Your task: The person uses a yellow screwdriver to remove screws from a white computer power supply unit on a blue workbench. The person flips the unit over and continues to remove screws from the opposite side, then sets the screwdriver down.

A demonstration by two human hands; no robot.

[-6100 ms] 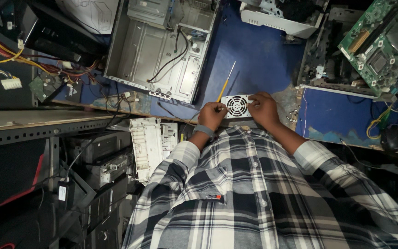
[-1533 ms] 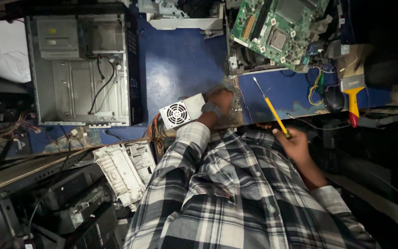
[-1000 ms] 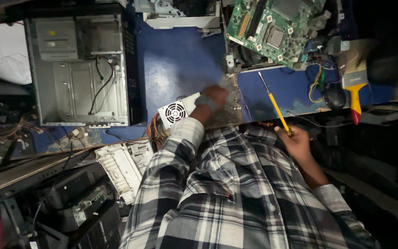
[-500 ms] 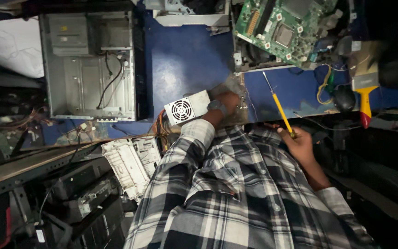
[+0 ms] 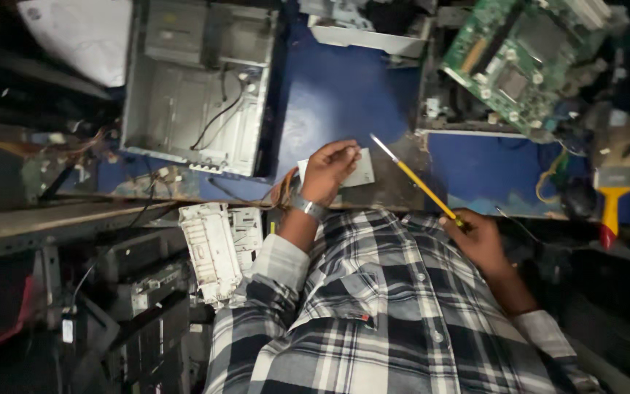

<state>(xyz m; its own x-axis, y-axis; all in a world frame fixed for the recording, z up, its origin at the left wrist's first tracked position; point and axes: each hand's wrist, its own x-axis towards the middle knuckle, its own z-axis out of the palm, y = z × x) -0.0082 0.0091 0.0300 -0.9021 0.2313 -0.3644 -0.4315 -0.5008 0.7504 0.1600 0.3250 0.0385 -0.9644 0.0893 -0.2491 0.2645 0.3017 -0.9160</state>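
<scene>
My left hand (image 5: 327, 171) lies on top of a small grey power supply box (image 5: 359, 172) at the near edge of the blue table (image 5: 344, 95), gripping it; orange wires (image 5: 281, 195) trail from the box's left side. My right hand (image 5: 480, 239) holds a yellow-handled screwdriver (image 5: 417, 184) by its handle. The shaft points up and left, its tip hanging just right of the box without touching it.
An open grey computer case (image 5: 197, 87) lies at the left of the table. A green motherboard (image 5: 523, 62) sits at the upper right. A yellow-and-red brush (image 5: 611, 204) lies at the right edge. White plastic panels (image 5: 216, 248) and dark drive units are stacked below the table at left.
The power supply box has been turned so its fan grille no longer shows. My left hand now covers it from above. The view has shifted to the left.
</scene>
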